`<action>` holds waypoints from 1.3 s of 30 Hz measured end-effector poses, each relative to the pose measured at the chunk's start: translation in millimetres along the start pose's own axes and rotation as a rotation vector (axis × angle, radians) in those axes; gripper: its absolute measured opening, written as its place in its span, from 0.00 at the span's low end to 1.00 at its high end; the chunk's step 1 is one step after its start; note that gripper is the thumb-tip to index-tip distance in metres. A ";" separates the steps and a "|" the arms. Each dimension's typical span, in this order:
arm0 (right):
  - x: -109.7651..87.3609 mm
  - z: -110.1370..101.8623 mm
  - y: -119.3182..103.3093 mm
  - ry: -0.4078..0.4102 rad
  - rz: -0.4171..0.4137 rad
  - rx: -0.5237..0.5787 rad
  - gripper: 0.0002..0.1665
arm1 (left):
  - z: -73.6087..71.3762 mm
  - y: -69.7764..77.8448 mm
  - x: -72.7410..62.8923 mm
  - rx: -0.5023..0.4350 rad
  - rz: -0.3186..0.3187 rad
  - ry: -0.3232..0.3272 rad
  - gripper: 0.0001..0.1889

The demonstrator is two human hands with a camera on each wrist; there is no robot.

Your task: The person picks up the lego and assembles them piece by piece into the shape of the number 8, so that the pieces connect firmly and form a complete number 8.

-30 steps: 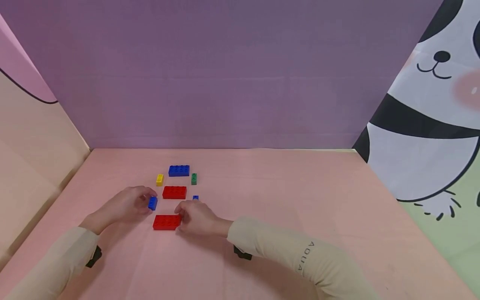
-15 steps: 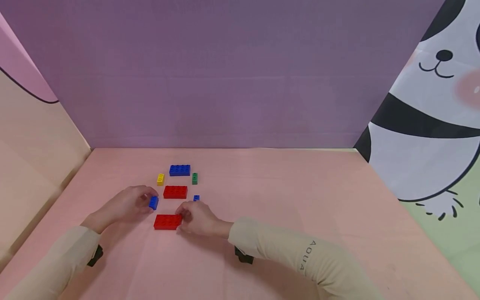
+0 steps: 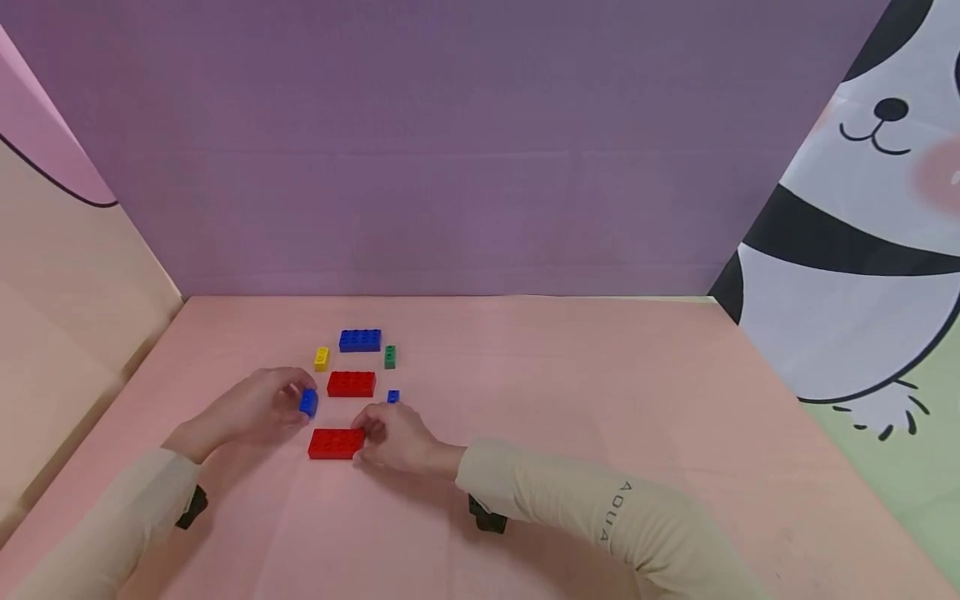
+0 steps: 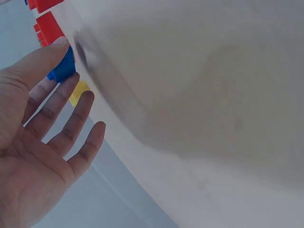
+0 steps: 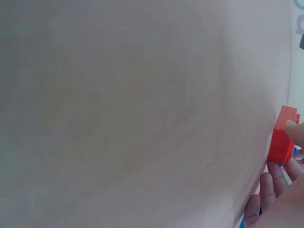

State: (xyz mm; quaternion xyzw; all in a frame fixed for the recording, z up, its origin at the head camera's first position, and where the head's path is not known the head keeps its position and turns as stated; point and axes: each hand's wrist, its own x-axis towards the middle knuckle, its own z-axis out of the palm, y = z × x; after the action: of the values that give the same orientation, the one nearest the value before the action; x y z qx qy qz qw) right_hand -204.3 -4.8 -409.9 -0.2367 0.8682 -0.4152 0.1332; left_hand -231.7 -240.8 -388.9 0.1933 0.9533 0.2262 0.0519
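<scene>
In the head view my left hand pinches a small blue brick on the left of the group. The left wrist view shows this blue brick between thumb and fingertips, the other fingers spread. My right hand grips the right end of the nearest red brick. From the right wrist, the thumb presses on that red brick and fingers lie at its opposite side. A second red brick lies just behind. Another small blue brick is partly hidden behind my right hand.
Farther back on the pink tabletop lie a yellow brick, a larger blue brick and a green brick. A purple backdrop rises behind the table. A panda print hangs at right.
My left hand and its small blue brick have shifted up very slightly. My right hand keeps its grip on the red brick, which stays in place. The head view has drifted a little.
</scene>
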 end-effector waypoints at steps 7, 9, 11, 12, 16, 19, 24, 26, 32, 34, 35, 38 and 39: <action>-0.3 0.8 0.4 0.010 0.009 0.021 0.17 | -9.3 -0.6 0.7 -0.007 0.041 -0.005 0.19; 0.0 1.0 0.1 0.008 0.011 0.021 0.17 | -12.2 -0.6 0.3 -0.016 0.050 -0.011 0.19; -0.1 0.9 0.0 0.007 0.012 0.022 0.17 | -14.5 0.3 0.5 -0.021 0.063 -0.017 0.19; -0.2 0.8 -0.1 0.007 0.013 0.022 0.17 | -15.5 0.9 0.7 -0.022 0.065 -0.018 0.19; -0.3 0.8 0.0 0.005 0.013 0.025 0.17 | -19.5 4.5 0.7 -0.026 0.076 -0.031 0.20; -0.1 1.1 0.5 0.004 0.011 0.023 0.17 | -22.7 8.3 -0.1 -0.040 0.083 -0.049 0.20; 0.6 1.3 1.3 0.004 0.017 0.023 0.18 | -24.8 14.3 -2.3 -0.066 0.123 -0.078 0.19; 0.8 1.1 1.3 0.004 0.021 0.024 0.18 | -24.4 15.8 -3.4 -0.071 0.139 -0.086 0.19; 0.4 1.6 1.1 0.009 0.028 0.042 0.19 | -20.6 18.0 -7.3 -0.094 0.148 -0.116 0.21; -0.1 1.8 0.6 0.009 0.031 0.047 0.19 | -17.9 17.4 -8.3 -0.097 0.154 -0.121 0.21; -0.3 1.8 0.3 0.010 0.032 0.050 0.19 | -16.5 16.8 -8.9 -0.096 0.163 -0.124 0.21; -1.4 1.4 -0.7 0.011 0.035 0.051 0.19 | -12.5 15.1 -10.1 -0.093 0.189 -0.136 0.22; -1.6 1.4 -1.0 0.011 0.037 0.049 0.19 | -11.3 14.7 -10.3 -0.095 0.198 -0.140 0.22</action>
State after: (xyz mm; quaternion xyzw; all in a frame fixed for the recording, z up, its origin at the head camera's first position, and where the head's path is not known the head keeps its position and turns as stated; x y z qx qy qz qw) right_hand -202.1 -5.4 -409.9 -0.2151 0.8626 -0.4353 0.1418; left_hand -219.3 -237.4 -372.1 0.2992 0.9118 0.2609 0.1047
